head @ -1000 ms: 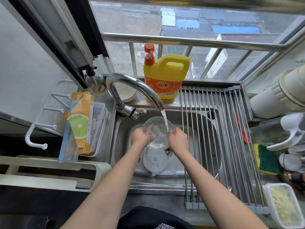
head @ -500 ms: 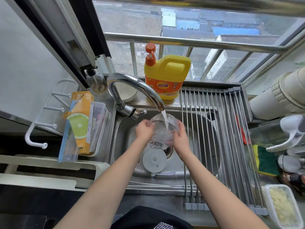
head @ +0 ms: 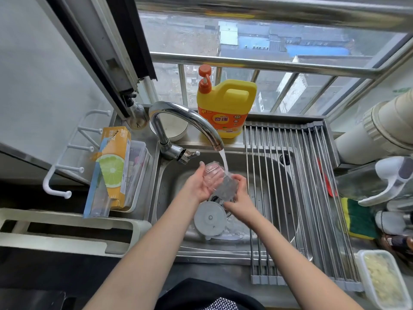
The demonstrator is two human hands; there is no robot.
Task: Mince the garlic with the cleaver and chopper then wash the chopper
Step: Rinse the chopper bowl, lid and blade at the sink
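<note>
The clear plastic chopper bowl (head: pixel 220 183) is tilted on its side under the running water from the tap (head: pixel 190 121), over the steel sink (head: pixel 174 175). My left hand (head: pixel 199 186) cups it from the left, fingers curled round its wall. My right hand (head: pixel 240 193) holds its other side. The grey round chopper lid (head: pixel 210 220) lies on the sink floor below my hands. A clear tub of minced garlic (head: pixel 384 280) stands at the lower right. No cleaver is in sight.
A yellow dish-soap jug (head: pixel 225 108) stands behind the sink. A roll-up metal drying rack (head: pixel 297 198) covers the sink's right half, with a red tool (head: pixel 326 180) and a green-yellow sponge (head: pixel 359 218) beside it. A lime-printed box (head: pixel 114 166) stands left in a tray.
The bowl has turned from facing up under the stream onto its side, and both hands have shifted round it. Water keeps running.
</note>
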